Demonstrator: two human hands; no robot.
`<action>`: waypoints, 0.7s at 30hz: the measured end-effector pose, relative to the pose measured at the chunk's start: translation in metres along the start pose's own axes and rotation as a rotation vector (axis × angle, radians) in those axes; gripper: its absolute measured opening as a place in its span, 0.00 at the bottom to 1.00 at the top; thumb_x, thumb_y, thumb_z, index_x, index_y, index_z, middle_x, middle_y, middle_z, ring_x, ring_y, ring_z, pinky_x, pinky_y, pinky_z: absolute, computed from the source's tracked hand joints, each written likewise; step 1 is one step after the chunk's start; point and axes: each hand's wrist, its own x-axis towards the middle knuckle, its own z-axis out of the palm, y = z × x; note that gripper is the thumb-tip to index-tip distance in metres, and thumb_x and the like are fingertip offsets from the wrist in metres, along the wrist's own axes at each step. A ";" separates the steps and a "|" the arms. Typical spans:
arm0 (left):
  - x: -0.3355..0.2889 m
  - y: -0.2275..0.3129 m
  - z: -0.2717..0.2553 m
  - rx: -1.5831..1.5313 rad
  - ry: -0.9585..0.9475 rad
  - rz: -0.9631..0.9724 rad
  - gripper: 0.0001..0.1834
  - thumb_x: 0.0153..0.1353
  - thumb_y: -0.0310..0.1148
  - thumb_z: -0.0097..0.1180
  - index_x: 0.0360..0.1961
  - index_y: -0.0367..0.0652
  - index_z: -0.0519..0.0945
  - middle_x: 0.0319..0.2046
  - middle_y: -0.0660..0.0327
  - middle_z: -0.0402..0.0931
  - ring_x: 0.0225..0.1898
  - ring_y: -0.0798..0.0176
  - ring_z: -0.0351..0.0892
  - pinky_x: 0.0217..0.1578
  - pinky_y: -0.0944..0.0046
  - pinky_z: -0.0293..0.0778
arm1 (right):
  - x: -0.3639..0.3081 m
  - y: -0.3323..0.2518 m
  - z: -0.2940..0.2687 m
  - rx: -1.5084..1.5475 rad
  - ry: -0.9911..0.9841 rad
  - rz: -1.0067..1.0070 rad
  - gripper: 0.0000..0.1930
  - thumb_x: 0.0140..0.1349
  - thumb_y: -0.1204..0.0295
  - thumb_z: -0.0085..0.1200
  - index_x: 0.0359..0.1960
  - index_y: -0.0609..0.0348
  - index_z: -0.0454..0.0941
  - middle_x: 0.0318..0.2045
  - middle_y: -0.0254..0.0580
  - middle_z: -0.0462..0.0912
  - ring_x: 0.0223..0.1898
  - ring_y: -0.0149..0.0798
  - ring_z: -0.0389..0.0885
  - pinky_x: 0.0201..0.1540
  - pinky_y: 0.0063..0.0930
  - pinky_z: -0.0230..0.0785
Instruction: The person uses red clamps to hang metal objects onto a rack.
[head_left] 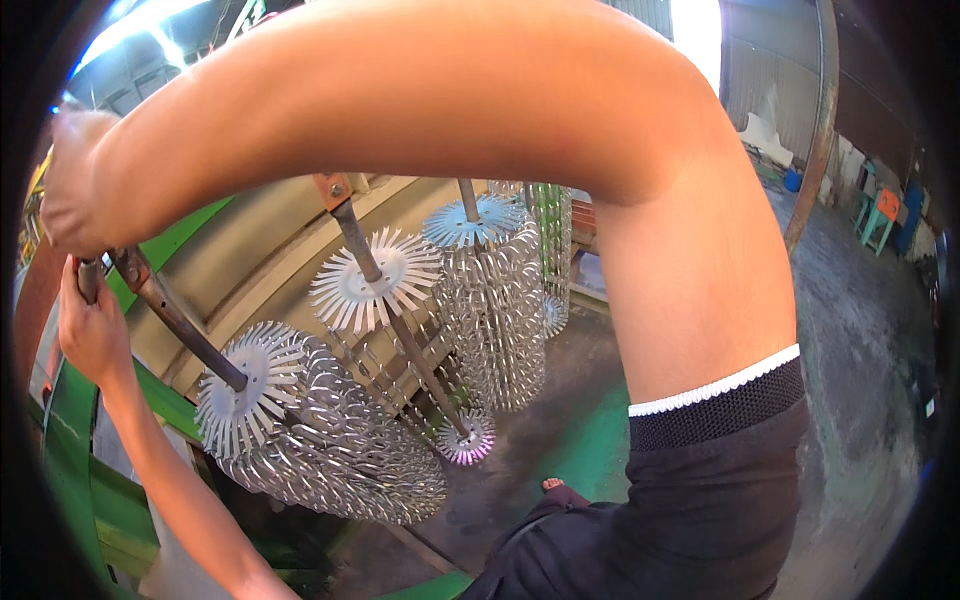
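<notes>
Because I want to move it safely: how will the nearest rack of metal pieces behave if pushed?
The rack is probably heavy, as metal pieces crowd it closely. It may turn or swing, since one central rod seems to carry it. With so many separate pieces, it could rattle.

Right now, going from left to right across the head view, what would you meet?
Left hand, lower silver disc, upper white disc, blue disc, sleeve cuff, orange-and-teal stand.

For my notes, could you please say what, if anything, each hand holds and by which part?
The left hand appears to grip a grey rod near its visible end; whether the right hand holds anything is unclear.
</notes>
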 end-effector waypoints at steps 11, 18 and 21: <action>0.012 0.079 -0.047 -0.158 0.126 0.066 0.26 0.49 0.24 0.64 0.53 0.51 0.84 0.43 0.56 0.87 0.42 0.49 0.88 0.42 0.53 0.81 | -0.020 0.022 0.008 -0.293 0.298 -0.043 0.09 0.66 0.66 0.52 0.38 0.57 0.80 0.26 0.38 0.84 0.30 0.38 0.83 0.68 0.40 0.57; 0.008 0.071 -0.049 -0.142 0.174 0.014 0.24 0.50 0.25 0.62 0.51 0.51 0.84 0.38 0.58 0.86 0.38 0.49 0.86 0.37 0.54 0.81 | -0.011 0.005 0.008 -0.237 0.375 0.096 0.10 0.66 0.68 0.48 0.40 0.60 0.79 0.38 0.44 0.86 0.45 0.39 0.84 0.56 0.41 0.66; 0.008 0.080 -0.045 -0.205 0.158 -0.058 0.24 0.51 0.25 0.63 0.52 0.53 0.84 0.39 0.59 0.86 0.36 0.50 0.87 0.35 0.55 0.81 | -0.026 0.000 0.019 0.053 0.254 0.278 0.18 0.64 0.59 0.57 0.48 0.59 0.77 0.36 0.43 0.87 0.42 0.44 0.86 0.53 0.43 0.68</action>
